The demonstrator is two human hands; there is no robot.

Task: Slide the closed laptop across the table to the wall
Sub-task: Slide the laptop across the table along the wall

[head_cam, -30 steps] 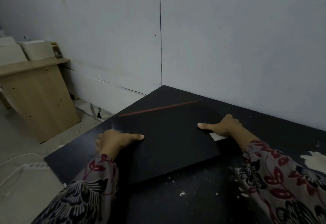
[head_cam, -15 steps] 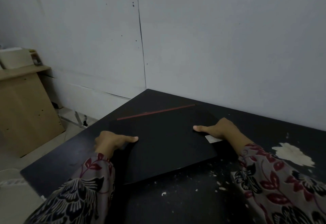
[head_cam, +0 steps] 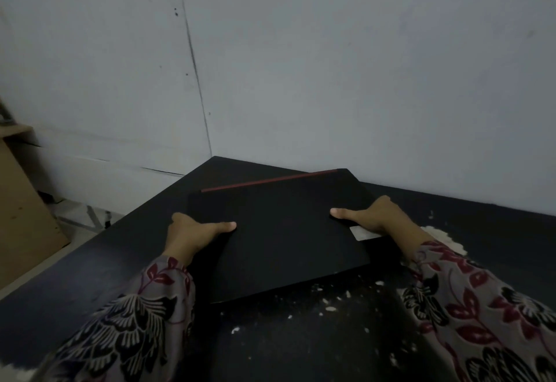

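The closed black laptop [head_cam: 279, 231] lies flat on the dark desk [head_cam: 75, 285], turned at an angle, its far right corner at or very near the grey wall [head_cam: 346, 66]; whether it touches cannot be told. A red strip [head_cam: 267, 179] runs along its far edge. The left hand [head_cam: 192, 232] clasps the left edge, thumb flat on the lid, fingers curled out of sight over the side. The right hand [head_cam: 371, 216] grips the right edge the same way, thumb pointing inward. Beside that thumb sits a pale sticker [head_cam: 362, 233]; no writing is legible. Both floral sleeves [head_cam: 481, 315] reach in from below. White flecks [head_cam: 329, 308] litter the desk near the front edge. A wooden cabinet [head_cam: 18, 216] stands far left.
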